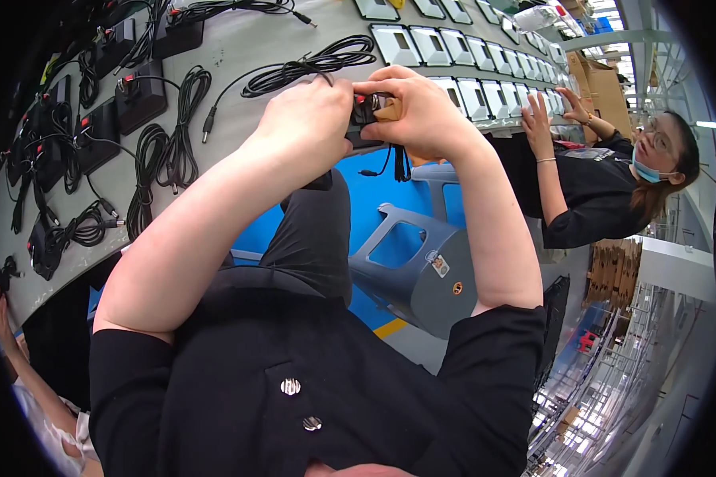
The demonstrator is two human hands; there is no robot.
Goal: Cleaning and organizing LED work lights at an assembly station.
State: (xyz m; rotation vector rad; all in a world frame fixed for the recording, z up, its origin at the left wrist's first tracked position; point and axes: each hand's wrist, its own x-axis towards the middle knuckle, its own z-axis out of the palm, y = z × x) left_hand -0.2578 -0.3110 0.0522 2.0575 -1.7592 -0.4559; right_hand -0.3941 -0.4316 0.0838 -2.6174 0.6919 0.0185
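A long grey table (239, 44) stretches out as a worker's two bare hands grip a black device (364, 113) at its near edge, the left hand (310, 107) closed on it from 9 o'clock, the right hand (426, 115) from 3. The curled fingers stand in the way of a full view, and whether the device touches the table cannot be told. Seen from it, a co-worker (605, 199) in black is at 3 o'clock, hands raised beside the table, and a grey stool (441, 278) stands at 5 o'clock. Rows of white panels (427, 45) fill 2 o'clock; other black devices (141, 99) with bundled cables lie at 9. A black cable coil (310, 67) sits at 11 o'clock, just beyond the left hand, while a looped cable (402, 165) hangs at 5, below the right. Smallest are a tan piece (388, 110) at the right hand's fingers and a red part (359, 99) on the device.
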